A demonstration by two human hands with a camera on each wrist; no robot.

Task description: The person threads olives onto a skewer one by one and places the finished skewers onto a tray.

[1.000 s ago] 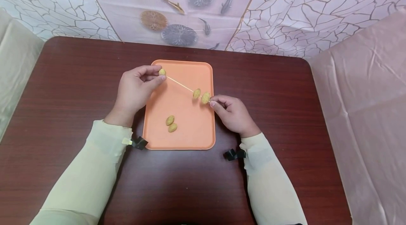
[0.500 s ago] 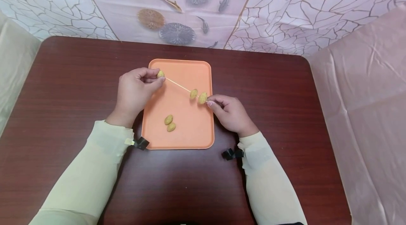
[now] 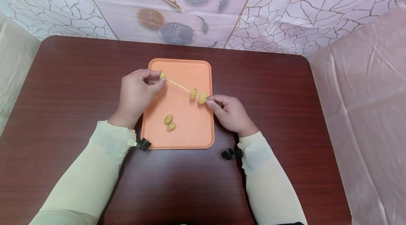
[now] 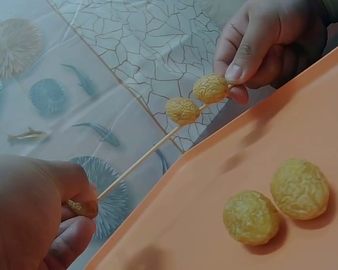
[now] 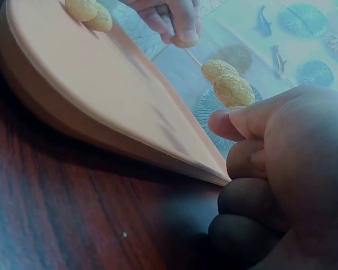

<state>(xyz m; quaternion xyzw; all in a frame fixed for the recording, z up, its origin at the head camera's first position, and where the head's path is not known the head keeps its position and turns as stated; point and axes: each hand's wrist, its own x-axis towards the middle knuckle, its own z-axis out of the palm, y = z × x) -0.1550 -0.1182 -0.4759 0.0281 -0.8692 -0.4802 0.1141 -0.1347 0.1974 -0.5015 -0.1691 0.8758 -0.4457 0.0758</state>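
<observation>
A thin pale skewer slants above the orange tray, carrying two wrinkled yellow oval fruits side by side near its right end. My right hand pinches that end between thumb and forefinger, right beside the outer fruit. At the other end, my left hand pinches a third yellow fruit against the skewer's tip; how far the tip goes in is hidden by the fingers. Two more wrinkled yellow fruits lie touching each other on the tray, toward its near left part.
The orange tray has a low raised rim and lies on a dark red-brown wooden table. Patterned cloth hangs behind the table, and plain cloth stands along the right side. Black wrist mounts sit by both sleeves.
The view has shifted slightly. My left hand, with its fruit, has edged a little down and to the right relative to the tray. The right hand and the two skewered fruits hold nearly still.
</observation>
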